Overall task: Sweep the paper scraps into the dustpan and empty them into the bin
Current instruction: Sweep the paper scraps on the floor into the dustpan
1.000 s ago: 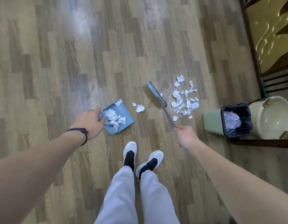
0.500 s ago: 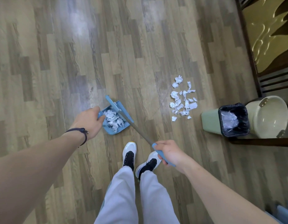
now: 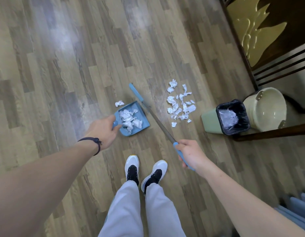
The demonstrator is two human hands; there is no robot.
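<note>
My left hand (image 3: pixel 103 130) grips the handle of a blue dustpan (image 3: pixel 142 120) that rests on the wood floor and holds a heap of white paper scraps (image 3: pixel 129 119). One crumpled scrap (image 3: pixel 119 103) lies just beyond the pan's far left corner. My right hand (image 3: pixel 189 153) holds the blue grip of a long broom (image 3: pixel 156 119); its blue head (image 3: pixel 136 94) sits just right of the pan's open edge. A loose pile of scraps (image 3: pixel 180 104) lies to the right of the broom. The green bin (image 3: pixel 206 119) with a black liner stands at the right.
A cream bucket (image 3: pixel 266 108) lies beside the bin, under dark wooden furniture (image 3: pixel 271 132) along the right. My two feet in white and black shoes (image 3: pixel 143 171) stand below the dustpan. Grey-blue objects (image 3: pixel 297 209) show at the lower right edge.
The broom swept two scraps left into the dustpan, then swung back right off the pan. My right hand moved right and up. One scrap now lies beyond the pan's far corner.
</note>
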